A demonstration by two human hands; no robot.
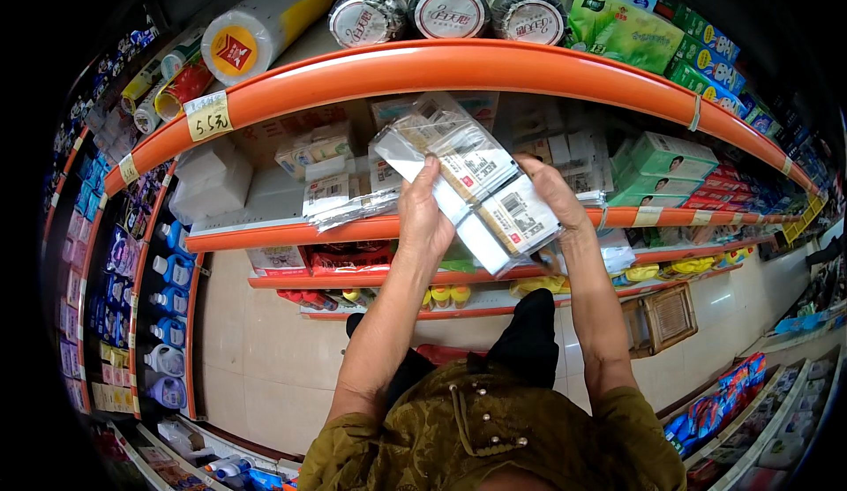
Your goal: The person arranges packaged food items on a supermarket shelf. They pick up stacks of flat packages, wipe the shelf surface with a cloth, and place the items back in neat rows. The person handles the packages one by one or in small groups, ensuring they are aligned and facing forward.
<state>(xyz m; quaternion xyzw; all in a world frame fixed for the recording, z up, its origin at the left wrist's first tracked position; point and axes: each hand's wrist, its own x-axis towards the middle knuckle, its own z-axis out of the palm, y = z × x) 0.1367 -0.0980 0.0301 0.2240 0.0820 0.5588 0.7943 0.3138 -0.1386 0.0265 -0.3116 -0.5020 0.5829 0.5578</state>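
Observation:
Both of my hands hold a bundle of flat white packs (pixel 458 205) in clear plastic, with brown strips and barcode labels, in front of the middle shelf. A dark band appears to cross its middle. My left hand (pixel 425 217) grips the near left side, its thumb on top. The right side is held by my right hand (pixel 558 198), whose lower fingers are partly hidden beneath the packs. Similar flat packs (pixel 340 193) lie on the shelf behind, left of the bundle, and more plastic-wrapped packs (pixel 578 169) sit to its right.
An orange shelf edge (pixel 459 63) curves above my hands, with large wrapped rolls (pixel 448 7) on top. Green boxes (pixel 670 160) stand at the right. Detergent bottles (pixel 174 270) line the left shelving. A wooden stool (pixel 668 316) stands on the tiled floor.

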